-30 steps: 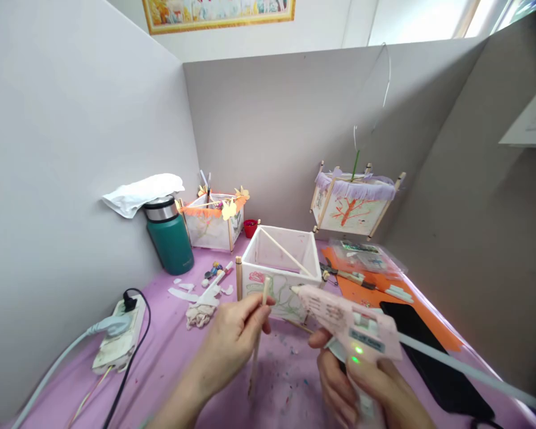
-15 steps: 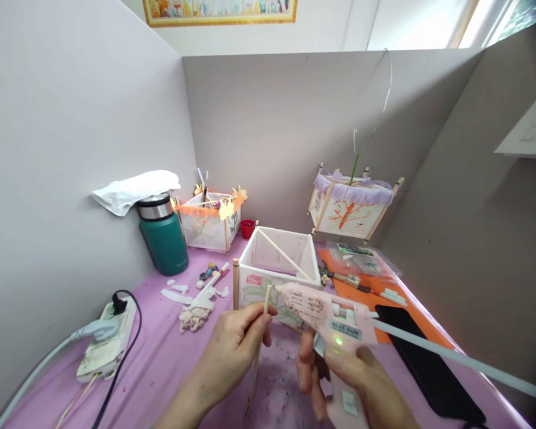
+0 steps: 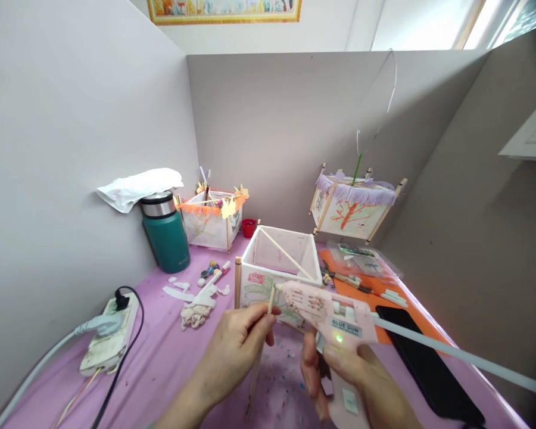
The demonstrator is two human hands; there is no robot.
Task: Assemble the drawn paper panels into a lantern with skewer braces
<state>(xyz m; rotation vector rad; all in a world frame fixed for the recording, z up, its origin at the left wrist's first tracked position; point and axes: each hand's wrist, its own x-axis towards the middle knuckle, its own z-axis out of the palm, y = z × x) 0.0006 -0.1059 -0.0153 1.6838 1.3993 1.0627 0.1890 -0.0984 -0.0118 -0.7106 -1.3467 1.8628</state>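
My left hand (image 3: 237, 345) pinches a thin wooden stick (image 3: 259, 351) held nearly upright, its top end by the nozzle of a pink glue gun (image 3: 335, 316). My right hand (image 3: 352, 381) grips the glue gun's handle; a green light glows on its side and a white glue stick (image 3: 460, 356) juts out the back to the right. Just behind both hands stands a white paper lantern box (image 3: 279, 268) with a drawn rose, wooden corner posts and a diagonal stick across its open top.
A purple mat (image 3: 170, 363) covers the desk between grey partition walls. At left lie a power strip (image 3: 109, 336) and a teal flask (image 3: 165, 235) under a white cloth. Two finished lanterns (image 3: 212, 220) (image 3: 351, 205) stand at the back. A black phone (image 3: 424, 369) and orange paper (image 3: 361, 289) lie right.
The glue gun has swung left and lower, so its nozzle now meets the top of the stick. My left hand holds the stick in much the same place.
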